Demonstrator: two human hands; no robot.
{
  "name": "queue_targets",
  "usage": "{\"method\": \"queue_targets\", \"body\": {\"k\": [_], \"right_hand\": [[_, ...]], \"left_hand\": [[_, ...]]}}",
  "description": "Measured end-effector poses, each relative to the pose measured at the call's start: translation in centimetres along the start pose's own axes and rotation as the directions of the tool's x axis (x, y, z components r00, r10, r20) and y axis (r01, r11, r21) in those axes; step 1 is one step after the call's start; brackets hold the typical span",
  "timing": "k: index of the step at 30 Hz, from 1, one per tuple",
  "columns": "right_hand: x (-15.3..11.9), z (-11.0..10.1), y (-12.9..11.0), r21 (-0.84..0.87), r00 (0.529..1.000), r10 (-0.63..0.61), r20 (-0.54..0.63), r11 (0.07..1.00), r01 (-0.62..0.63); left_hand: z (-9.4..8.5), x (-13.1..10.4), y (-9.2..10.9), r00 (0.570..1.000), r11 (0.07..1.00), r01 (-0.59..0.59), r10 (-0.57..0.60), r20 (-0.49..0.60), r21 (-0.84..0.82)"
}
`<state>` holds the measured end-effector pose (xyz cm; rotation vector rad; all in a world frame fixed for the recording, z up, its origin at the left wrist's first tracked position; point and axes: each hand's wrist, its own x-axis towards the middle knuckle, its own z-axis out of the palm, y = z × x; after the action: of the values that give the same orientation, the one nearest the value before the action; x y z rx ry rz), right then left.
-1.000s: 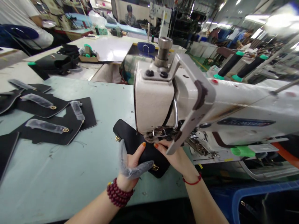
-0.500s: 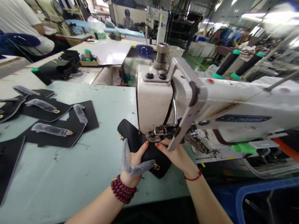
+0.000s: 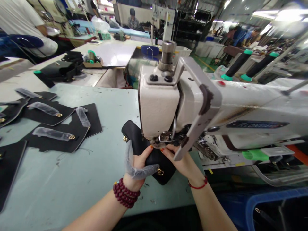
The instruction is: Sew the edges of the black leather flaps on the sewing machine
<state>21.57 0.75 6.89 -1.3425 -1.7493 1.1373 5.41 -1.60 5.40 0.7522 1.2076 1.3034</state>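
Observation:
A black leather-like bag piece (image 3: 137, 139) lies slantwise under the head of a white sewing machine (image 3: 157, 104). Its plastic-wrapped handle (image 3: 143, 173) runs between gold-coloured clasps and loops over my left hand (image 3: 138, 162). That hand grips the left side of the piece, thumb on top near the presser foot; its other fingers are hidden. My right hand (image 3: 180, 162) pinches the piece on the right, its thumb close to the foot and partly behind the machine's grey guard (image 3: 199, 118). The needle and stitch line cannot be made out.
Several flat black bag panels (image 3: 57, 136) with wrapped handles lie on the pale green tabletop (image 3: 103, 179) to the left. A blue bin (image 3: 250, 205) holding dark pieces stands at lower right. Black thread cones (image 3: 238, 65) stand behind the machine. A person in white (image 3: 26, 29) sits at far left.
The view has shifted slightly, so the machine appears a little larger. Both hands keep their grip, and the bag piece shows hardly any movement under the foot.

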Motion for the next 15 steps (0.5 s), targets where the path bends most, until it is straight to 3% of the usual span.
{"method": "queue_targets", "body": {"k": [4, 8, 15], "right_hand": [[0.0, 0.5, 0.2, 0.005, 1.000, 0.021, 0.012, 1.000, -0.021], [-0.1, 1.3, 0.8, 0.021, 0.999, 0.041, -0.014, 0.999, -0.041], [-0.6, 2.6, 0.7, 0.038, 0.996, 0.055, -0.065, 0.998, -0.053]], "left_hand": [[-0.4, 0.5, 0.4, 1.000, 1.000, 0.006, -0.007, 0.023, 0.030], [-0.9, 1.0, 1.2, 0.988, 0.997, -0.004, -0.008, 0.155, 0.075], [-1.8, 2.4, 2.7, 0.928, 0.914, -0.279, 0.178, 0.327, 0.294]]}}
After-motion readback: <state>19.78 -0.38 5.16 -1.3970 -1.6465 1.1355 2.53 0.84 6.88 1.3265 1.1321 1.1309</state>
